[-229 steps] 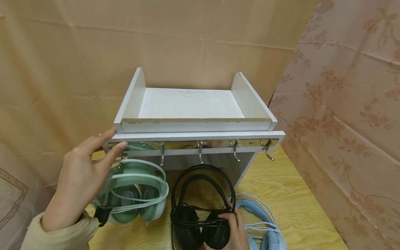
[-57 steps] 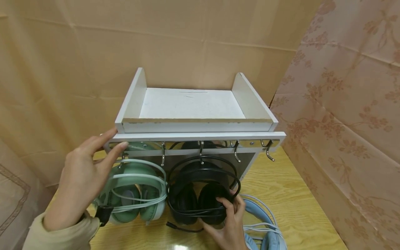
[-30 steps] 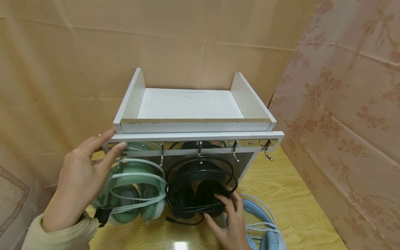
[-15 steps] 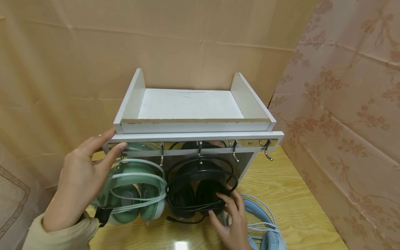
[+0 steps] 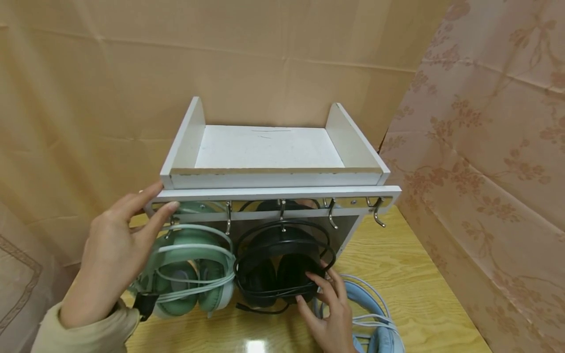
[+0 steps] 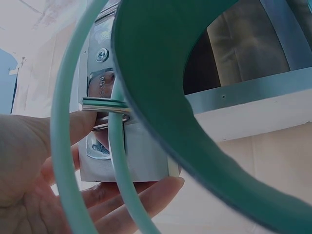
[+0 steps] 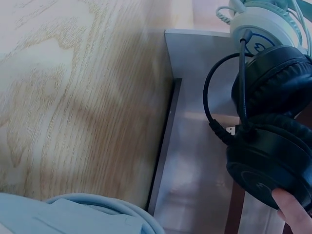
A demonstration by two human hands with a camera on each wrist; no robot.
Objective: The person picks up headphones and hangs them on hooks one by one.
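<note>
The left hand [image 5: 112, 240] holds the left end of the hook rail [image 5: 265, 192]; its grip is closed, thumb in front and fingers behind, presumably to steady the white shelf unit [image 5: 273, 179] against load from the other side. Beside it, the green headset [image 5: 178, 305] hangs below the leftmost hook [image 6: 103, 104], with a cable loop behind the hook's prong. The black headset [image 5: 260, 282] is at the middle hook [image 5: 283, 211], ear cups down; whether headband, cable or both bear on the hook cannot be confirmed. The right hand [image 5: 331, 318] has its grip partly closed about the right ear cup, probably to support and align the headset from below. At far right, the blue headset [image 5: 380, 338] lies on the wood-grain bench [image 5: 423, 274], its cable bundled.

Change from the earliest head view: the black headset, then below the hook tips, is now raised to the middle hook. The left hand's position is unchanged.
</note>
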